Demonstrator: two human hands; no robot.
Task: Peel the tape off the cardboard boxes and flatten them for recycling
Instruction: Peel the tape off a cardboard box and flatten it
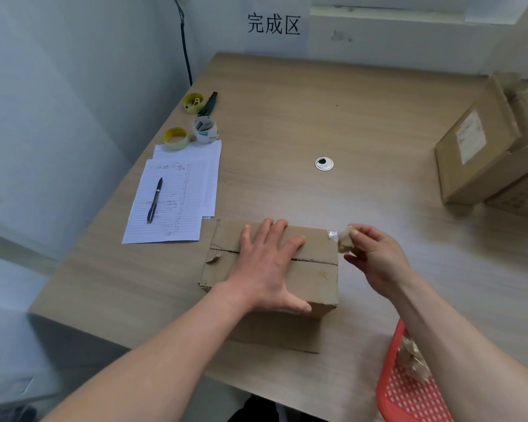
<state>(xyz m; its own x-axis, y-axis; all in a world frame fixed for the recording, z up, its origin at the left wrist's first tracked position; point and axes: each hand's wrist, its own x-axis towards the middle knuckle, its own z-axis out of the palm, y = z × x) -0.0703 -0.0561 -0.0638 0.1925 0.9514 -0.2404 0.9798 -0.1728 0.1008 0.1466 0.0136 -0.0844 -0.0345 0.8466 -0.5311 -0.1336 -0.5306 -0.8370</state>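
- Box (314, 278): brown cardboard, closed, on the counter (363, 117) at its near edge, directly in front of the person. Top flaps meet at a dark seam running left to right. Left end of the top is torn, with a ragged flap of card curling up. Surface scuffed; near right corner dented.
- Left hand (265, 269): laid palm down on the box top, fingers straight and spread, thumb stretched toward the near right corner. It presses the box and grips nothing.
- Right hand (375, 257): raised just beside the far right corner of the box, fingers curled, pinching a strip of tape (343, 239) between thumb and fingertips.
- Tape: brownish and crumpled at the hand, with a shiny clear patch toward the box corner. Whether it is still stuck to the corner cannot be told.
- Basket (390, 376): red plastic mesh, at the near right, partly hidden by the right forearm. Holds crumpled brownish tape scraps (412, 360).
- More boxes (476, 156): stacked at the right edge of the counter, the foremost tilted and bearing a pale label.
- Paper (171, 202): lined sheets left of the box, with a black pen (155, 200) lying on them.
- Tape rolls (192, 134): several, beyond the paper, near the wall.
- Sign (274, 24): on the far wall, with dark characters.
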